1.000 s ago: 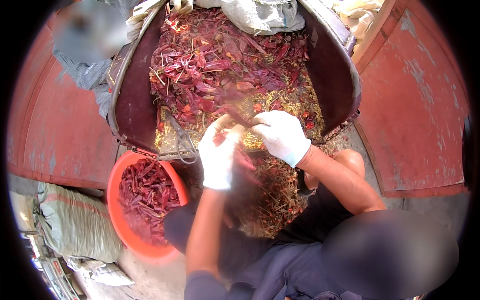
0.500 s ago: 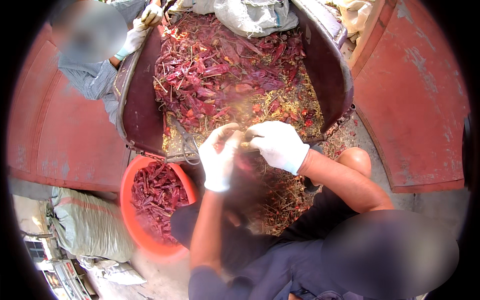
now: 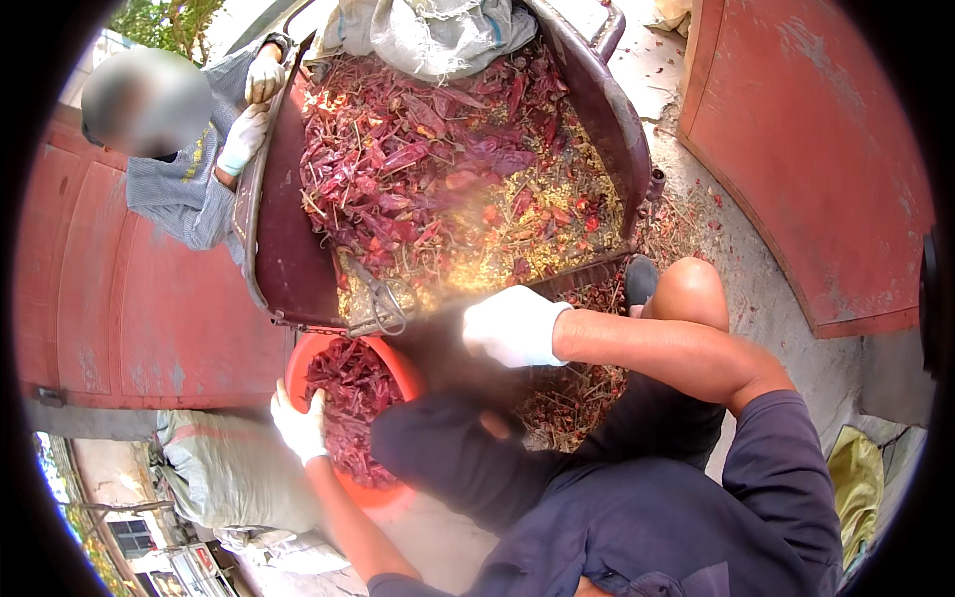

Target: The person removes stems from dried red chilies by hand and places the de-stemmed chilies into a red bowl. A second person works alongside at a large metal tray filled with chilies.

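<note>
My left hand (image 3: 300, 426), in a white glove, grips the left rim of a red plastic basin (image 3: 406, 370) heaped with dried red chillies (image 3: 353, 418). My right hand (image 3: 509, 324), also gloved, hangs just below the front edge of a maroon metal cart bed (image 3: 637, 159), fingers curled; what they hold, if anything, is hidden. The bed carries red chillies (image 3: 388, 159), stalks and yellow seeds (image 3: 567, 199). A metal tool with looped handles (image 3: 388, 303) lies at its front left.
A co-worker in gloves (image 3: 179, 199) leans at the cart's left rim. A white sack (image 3: 423, 35) lies atop the chillies. Red metal panels (image 3: 806, 169) flank the cart. Stalk litter (image 3: 557, 413) covers ground by my legs. A pale green sack (image 3: 224, 468) lies lower left.
My hands have separated: the left moved down-left onto the basin, the right sank slightly leftward. The chilli between them is no longer visible. The view has shifted.
</note>
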A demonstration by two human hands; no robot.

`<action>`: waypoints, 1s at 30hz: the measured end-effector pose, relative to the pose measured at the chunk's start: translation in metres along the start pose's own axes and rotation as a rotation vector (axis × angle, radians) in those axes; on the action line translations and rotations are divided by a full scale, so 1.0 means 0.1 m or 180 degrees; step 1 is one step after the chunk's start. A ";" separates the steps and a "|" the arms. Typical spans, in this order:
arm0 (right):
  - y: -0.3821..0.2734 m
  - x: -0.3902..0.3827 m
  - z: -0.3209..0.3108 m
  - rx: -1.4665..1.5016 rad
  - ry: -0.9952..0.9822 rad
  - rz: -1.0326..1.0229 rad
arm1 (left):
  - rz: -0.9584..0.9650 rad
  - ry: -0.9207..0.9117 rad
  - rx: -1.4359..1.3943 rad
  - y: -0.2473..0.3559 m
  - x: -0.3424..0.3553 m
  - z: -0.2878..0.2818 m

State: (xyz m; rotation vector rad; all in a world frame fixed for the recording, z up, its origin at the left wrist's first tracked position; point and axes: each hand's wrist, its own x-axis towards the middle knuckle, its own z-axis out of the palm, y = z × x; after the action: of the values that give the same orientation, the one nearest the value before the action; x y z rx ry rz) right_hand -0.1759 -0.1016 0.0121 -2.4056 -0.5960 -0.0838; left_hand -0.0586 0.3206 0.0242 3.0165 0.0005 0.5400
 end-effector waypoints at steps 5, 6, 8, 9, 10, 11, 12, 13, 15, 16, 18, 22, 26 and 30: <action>-0.05 0.05 0.18 0.0180 -0.1077 -0.0115 | -0.0365 -0.0124 -0.1293 0.15 -0.04 -0.05; -0.06 0.08 0.19 0.0225 -0.1363 -0.0143 | -0.0432 -0.0293 -0.1779 0.34 0.01 -0.06; -0.07 0.08 0.16 0.0274 -0.1843 -0.0092 | -0.0269 -0.0639 -0.2350 1.07 -0.02 -0.16; -0.11 0.07 0.11 0.0269 -0.2043 -0.0024 | -0.0254 -0.1038 -0.2558 1.49 -0.07 -0.26; -0.15 0.08 0.09 0.0256 -0.2239 0.0042 | 0.0266 -0.0941 -0.2558 1.71 -0.10 -0.15; -0.16 0.12 0.13 0.0559 -0.2657 0.0309 | 0.1050 -0.0750 -0.2634 1.98 -0.15 -0.04; -0.15 0.10 0.20 0.0569 -0.2668 0.0381 | 0.1044 -0.1116 -0.2689 2.29 -0.18 -0.03; -0.10 0.06 0.32 0.0579 -0.2667 0.0499 | 0.1685 -0.1016 -0.2613 2.63 -0.20 0.02; -0.05 0.04 0.42 0.0494 -0.2819 0.0563 | 0.2219 -0.1133 -0.2650 3.17 -0.26 0.17; -0.06 0.05 0.40 0.0475 -0.2819 0.0538 | 0.2655 -0.0817 -0.2632 3.40 -0.25 0.24; -0.08 0.06 0.32 0.0443 -0.2812 0.0527 | 0.3178 -0.0349 -0.2271 3.81 -0.27 0.34; -0.09 0.05 -0.02 0.0695 -0.2794 0.0639 | 0.3701 -0.0417 -0.1181 4.31 -0.21 0.56; -0.05 0.05 -0.04 0.0696 -0.2490 0.0520 | 0.3602 -0.0612 -0.1037 4.34 -0.10 0.71; 0.23 0.12 0.34 0.0772 -0.1840 0.0637 | 0.2640 -0.0643 -0.1952 4.08 -0.09 0.61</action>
State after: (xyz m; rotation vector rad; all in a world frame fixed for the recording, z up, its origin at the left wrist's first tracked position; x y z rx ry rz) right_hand -0.1578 -0.0917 -0.0257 -2.2243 -0.5711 0.7472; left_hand -0.0515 -0.0911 -0.0050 2.3306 -1.2092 0.1981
